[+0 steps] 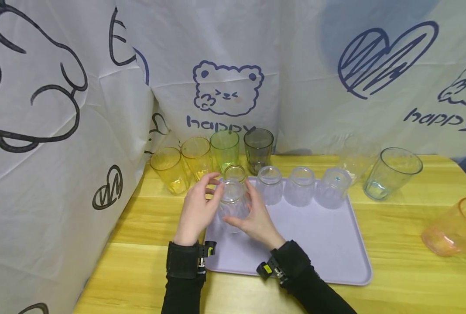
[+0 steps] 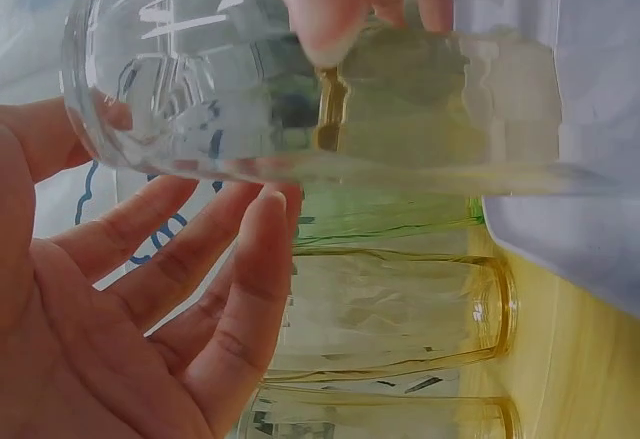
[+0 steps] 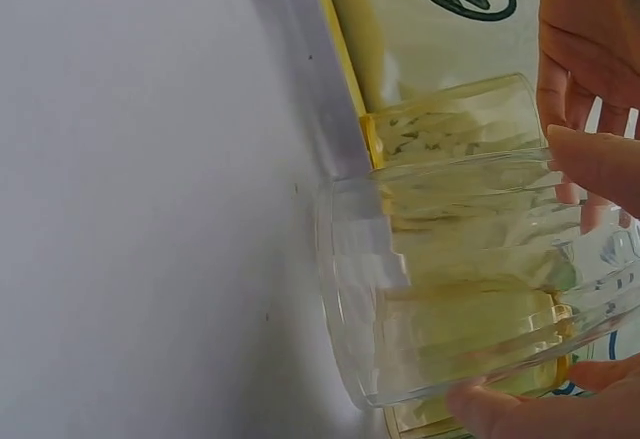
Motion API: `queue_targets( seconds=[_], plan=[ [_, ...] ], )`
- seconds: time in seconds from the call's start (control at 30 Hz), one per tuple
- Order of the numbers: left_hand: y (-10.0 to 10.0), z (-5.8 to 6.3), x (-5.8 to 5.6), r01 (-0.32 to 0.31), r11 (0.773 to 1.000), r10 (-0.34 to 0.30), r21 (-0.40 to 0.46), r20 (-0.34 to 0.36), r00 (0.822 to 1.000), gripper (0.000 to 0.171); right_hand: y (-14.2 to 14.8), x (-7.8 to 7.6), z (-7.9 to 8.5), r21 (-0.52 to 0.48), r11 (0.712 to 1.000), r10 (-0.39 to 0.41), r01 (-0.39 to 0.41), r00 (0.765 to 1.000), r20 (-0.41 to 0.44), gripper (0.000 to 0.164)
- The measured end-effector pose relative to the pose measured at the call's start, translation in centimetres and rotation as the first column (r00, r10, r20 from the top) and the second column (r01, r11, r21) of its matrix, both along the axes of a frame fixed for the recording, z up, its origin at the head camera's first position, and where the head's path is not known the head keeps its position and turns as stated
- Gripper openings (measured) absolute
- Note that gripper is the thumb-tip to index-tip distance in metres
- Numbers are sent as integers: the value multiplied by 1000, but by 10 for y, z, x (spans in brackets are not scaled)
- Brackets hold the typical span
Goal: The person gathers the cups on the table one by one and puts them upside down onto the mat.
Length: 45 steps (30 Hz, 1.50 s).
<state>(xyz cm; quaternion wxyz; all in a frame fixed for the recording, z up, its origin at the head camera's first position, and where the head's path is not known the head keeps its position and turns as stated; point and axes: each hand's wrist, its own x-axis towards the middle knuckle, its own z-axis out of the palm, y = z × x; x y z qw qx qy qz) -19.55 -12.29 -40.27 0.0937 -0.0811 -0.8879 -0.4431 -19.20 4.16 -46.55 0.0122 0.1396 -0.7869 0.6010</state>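
Note:
A clear ribbed drinking glass [image 1: 233,209], mouth down, is at the left side of the lilac tray [image 1: 315,244]. My right hand [image 1: 258,220] grips its side between thumb and fingers. My left hand [image 1: 201,205] lies alongside the base end, its fingers [image 2: 245,299] loosely bent and spread. In the right wrist view the glass [image 3: 450,279] has its wide rim close to the tray's surface. Directly behind it is another upturned glass [image 1: 234,171], looking yellowish and partly hidden.
Three upturned clear glasses [image 1: 270,187] line the tray's back edge. Behind stand two yellow glasses [image 1: 166,170], a green one [image 1: 225,148] and a grey one [image 1: 258,150]. A pale blue glass [image 1: 392,172] and a tilted-looking orange glass [image 1: 453,229] are at the right. A printed curtain [image 1: 307,87] hangs behind.

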Motion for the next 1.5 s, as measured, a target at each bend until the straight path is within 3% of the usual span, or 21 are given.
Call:
queue_targets(
  seconds=[0.23,0.67,0.97,1.1,1.27,1.37,1.5],
  plan=[
    [-1,-1,-1,-12,1000,11,-3,-5,1000,38,-3,0,3,-14,1000,-4,4,998,67,110],
    [-2,0,0,-41,999,41,-12,-5,999,37,-6,0,3,-10,1000,-9,10,999,50,110],
    [3,2,1,-56,998,54,-11,-104,993,34,3,6,11,-7,1000,-1,1,997,82,110],
    [6,4,1,-69,998,68,4,-211,975,28,12,8,14,-41,999,7,-4,997,82,102],
    [13,7,2,-64,998,66,18,-347,936,21,24,10,16,-203,979,4,2,1000,29,66],
    [20,9,3,-53,998,59,25,-395,917,19,31,10,17,-291,956,-28,26,1000,-2,46],
    [28,10,5,-42,999,52,33,-434,900,20,40,9,20,-362,930,-68,68,998,12,36]
  ],
)
